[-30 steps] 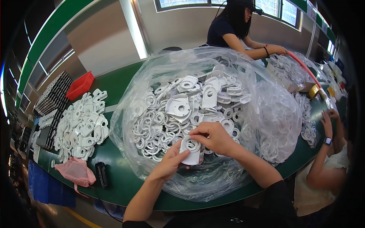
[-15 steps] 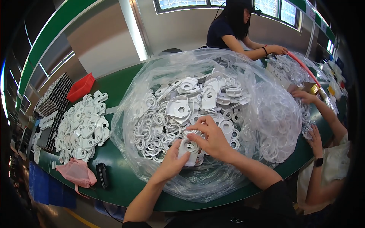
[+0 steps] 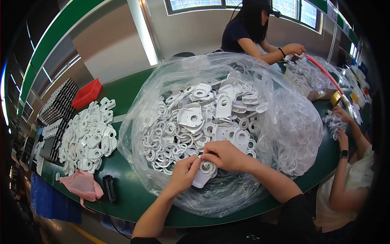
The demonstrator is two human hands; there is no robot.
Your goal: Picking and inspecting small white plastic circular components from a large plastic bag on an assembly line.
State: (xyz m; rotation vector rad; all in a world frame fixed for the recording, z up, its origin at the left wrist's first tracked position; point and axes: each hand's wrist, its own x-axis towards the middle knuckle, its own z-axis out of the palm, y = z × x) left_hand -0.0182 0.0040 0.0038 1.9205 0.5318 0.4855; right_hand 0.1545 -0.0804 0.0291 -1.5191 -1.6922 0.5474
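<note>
Both hands meet over the near side of a large clear plastic bag (image 3: 227, 199) full of white plastic parts (image 3: 191, 116) and loose white rings (image 3: 160, 148). My left hand (image 3: 185, 175) is closed on a white plastic part with a round ringed opening (image 3: 200, 180), its flat end pointing toward me. From the right, my right hand (image 3: 225, 155) has its fingers curled in and pinches the same part at its upper edge. The fingertips of both hands almost touch there, and what lies directly beneath them is hidden.
Left on the green table (image 3: 134, 87) lie a pile of white parts (image 3: 87, 136), a red bin (image 3: 86, 93), stacked dark trays (image 3: 59, 101), a pink mesh pouch (image 3: 82, 185) and a black device (image 3: 109, 188). A co-worker (image 3: 345, 179) handles clear plastic at right; another (image 3: 248, 34) works behind.
Both hands have moved slightly toward me with the part, which is now turned. My right fingers, raised and spread before, have come down and curled onto it.
</note>
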